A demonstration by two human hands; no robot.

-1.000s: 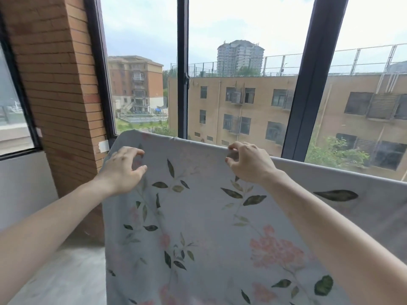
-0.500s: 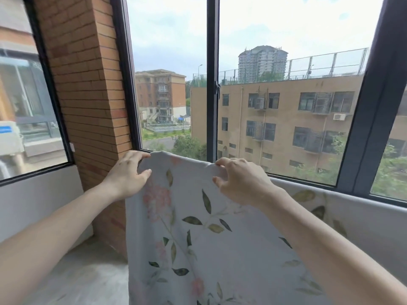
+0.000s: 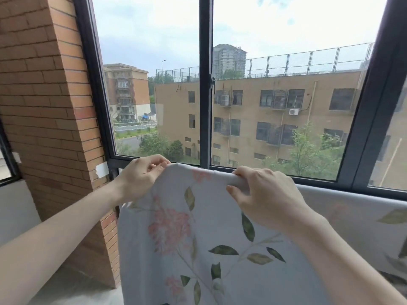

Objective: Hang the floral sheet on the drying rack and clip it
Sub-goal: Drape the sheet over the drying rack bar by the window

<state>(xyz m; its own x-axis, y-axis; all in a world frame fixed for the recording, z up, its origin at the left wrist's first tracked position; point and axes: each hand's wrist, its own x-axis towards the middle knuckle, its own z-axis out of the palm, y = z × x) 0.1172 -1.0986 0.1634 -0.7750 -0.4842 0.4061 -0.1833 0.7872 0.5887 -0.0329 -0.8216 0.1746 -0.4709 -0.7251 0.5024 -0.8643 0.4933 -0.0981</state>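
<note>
While both hands (image 3: 141,177) (image 3: 262,194) grip its top edge, floral sheet (image 3: 198,238) hangs beside brick pillar (image 3: 50,106)

Two bare forearms enter from the bottom corners, no sleeves visible on either up to the frame edge. Left hand (image 3: 141,177) and right hand (image 3: 262,194) both bare: no gloves, rings, watch or wristband on the visible sides. Short, unpainted nails show on the left fingertips (image 3: 157,169); rest of the body is out of view.
</note>
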